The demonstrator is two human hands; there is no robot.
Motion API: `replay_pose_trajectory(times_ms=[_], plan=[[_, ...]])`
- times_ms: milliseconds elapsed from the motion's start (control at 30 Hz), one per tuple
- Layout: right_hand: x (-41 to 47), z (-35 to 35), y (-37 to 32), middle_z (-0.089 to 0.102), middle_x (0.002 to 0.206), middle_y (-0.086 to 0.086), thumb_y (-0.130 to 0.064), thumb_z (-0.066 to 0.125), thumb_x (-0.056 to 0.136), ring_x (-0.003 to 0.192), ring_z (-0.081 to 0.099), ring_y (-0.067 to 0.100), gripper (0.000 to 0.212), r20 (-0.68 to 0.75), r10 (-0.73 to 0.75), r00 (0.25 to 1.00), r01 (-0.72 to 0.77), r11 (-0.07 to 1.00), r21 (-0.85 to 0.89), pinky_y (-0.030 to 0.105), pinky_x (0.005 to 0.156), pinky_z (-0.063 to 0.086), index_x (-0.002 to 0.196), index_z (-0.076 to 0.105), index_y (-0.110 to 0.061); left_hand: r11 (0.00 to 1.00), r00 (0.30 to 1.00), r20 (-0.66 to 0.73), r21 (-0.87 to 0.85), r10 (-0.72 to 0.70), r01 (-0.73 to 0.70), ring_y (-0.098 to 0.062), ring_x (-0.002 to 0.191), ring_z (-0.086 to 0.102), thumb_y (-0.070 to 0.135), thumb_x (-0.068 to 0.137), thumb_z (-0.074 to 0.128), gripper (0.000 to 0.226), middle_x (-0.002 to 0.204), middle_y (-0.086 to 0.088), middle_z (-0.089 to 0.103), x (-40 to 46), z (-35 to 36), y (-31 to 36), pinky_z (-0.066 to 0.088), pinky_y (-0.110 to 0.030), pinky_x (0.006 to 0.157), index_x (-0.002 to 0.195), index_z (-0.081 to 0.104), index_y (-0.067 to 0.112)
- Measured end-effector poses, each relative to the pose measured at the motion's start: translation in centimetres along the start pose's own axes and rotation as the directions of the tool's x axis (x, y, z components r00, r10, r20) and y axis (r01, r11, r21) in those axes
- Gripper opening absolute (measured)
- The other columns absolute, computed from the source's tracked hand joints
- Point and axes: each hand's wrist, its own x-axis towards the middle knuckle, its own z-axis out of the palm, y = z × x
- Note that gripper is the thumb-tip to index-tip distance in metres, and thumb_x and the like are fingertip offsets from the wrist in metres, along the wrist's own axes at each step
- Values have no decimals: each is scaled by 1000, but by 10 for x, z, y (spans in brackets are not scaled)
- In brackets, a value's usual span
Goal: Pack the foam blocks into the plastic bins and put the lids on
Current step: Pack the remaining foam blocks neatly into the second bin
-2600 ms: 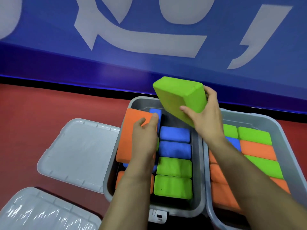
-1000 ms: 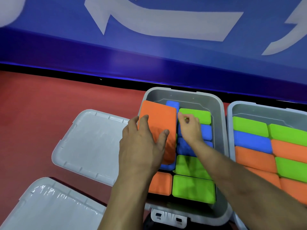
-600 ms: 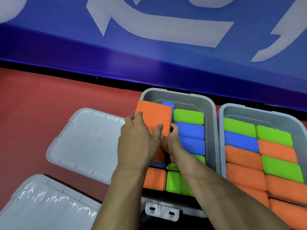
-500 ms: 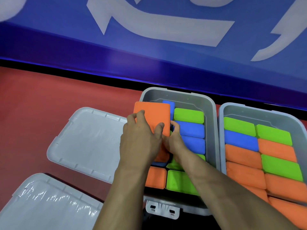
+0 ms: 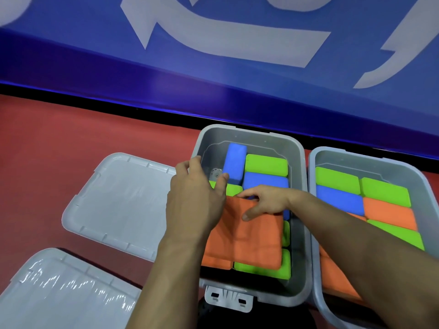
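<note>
A large orange foam block (image 5: 247, 243) lies flat on top of the packed blocks in the near half of the left grey bin (image 5: 298, 210). My right hand (image 5: 263, 203) grips its far edge, fingers over the top. My left hand (image 5: 197, 195) hovers over the bin's left side with fingers relaxed, its palm hiding the block's left corner. Behind the hands a blue block (image 5: 234, 162) stands on edge beside a green block (image 5: 266, 165) and another blue block (image 5: 264, 184). The right grey bin (image 5: 316, 269) is filled with green, blue and orange blocks.
Two grey lids lie on the red floor to the left: one (image 5: 118, 205) beside the left bin, another (image 5: 59, 295) at the lower left corner. A blue wall with white markings (image 5: 213, 67) rises just behind the bins. The left bin's latch (image 5: 228, 299) faces me.
The orange block has come down from leaning at the bin's far left to lying flat over the near blocks. My right hand now grips its far edge; my left hand has come off it.
</note>
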Motion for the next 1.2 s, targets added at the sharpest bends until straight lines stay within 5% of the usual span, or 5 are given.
replay_pose_trajectory(times_ms=[233, 367, 700, 933, 1200], plan=[[60, -34, -7, 57, 135, 8, -40, 73, 89, 115, 58, 21, 53, -425, 77, 902, -84, 996, 1, 31, 102, 43, 136, 60, -20, 1000, 1000, -12, -9, -13, 13, -29, 126, 51, 54, 94, 59, 66, 146, -4, 41, 5, 3, -3, 47, -46, 97, 148, 38, 21], [92, -31, -7, 37, 147, 16, -47, 68, 90, 130, 48, 34, 68, -444, 214, 870, -207, 976, 64, 39, 112, 37, 149, 43, -26, 999, 999, -24, -22, -28, 28, -29, 127, 50, 55, 95, 57, 66, 147, -4, 41, 7, 2, -4, 45, -43, 97, 148, 38, 21], [146, -23, -36, 39, 142, 13, -79, 67, 71, 122, 47, 36, 98, -696, 456, 555, -469, 862, 191, 42, 92, 45, 143, 43, -17, 998, 998, -29, -29, -55, 54, -23, 131, 47, 57, 95, 54, 66, 150, 1, 38, 12, 3, -6, 42, -37, 94, 150, 34, 24], [156, -8, -37, 47, 134, 13, -73, 67, 77, 121, 50, 32, 87, -757, 272, 594, -493, 867, -76, 41, 96, 41, 136, 45, -14, 997, 997, -11, -23, -71, 71, -24, 131, 46, 58, 95, 53, 65, 149, 2, 37, 14, 2, -6, 42, -38, 94, 149, 34, 26], [150, -18, -47, 61, 130, 11, -53, 78, 78, 118, 59, 35, 81, -674, 284, 682, -318, 945, 76, 41, 94, 47, 138, 40, -15, 997, 997, -14, -35, -71, 70, -22, 132, 46, 59, 95, 53, 68, 150, 3, 37, 14, 0, -6, 42, -36, 92, 150, 33, 25]])
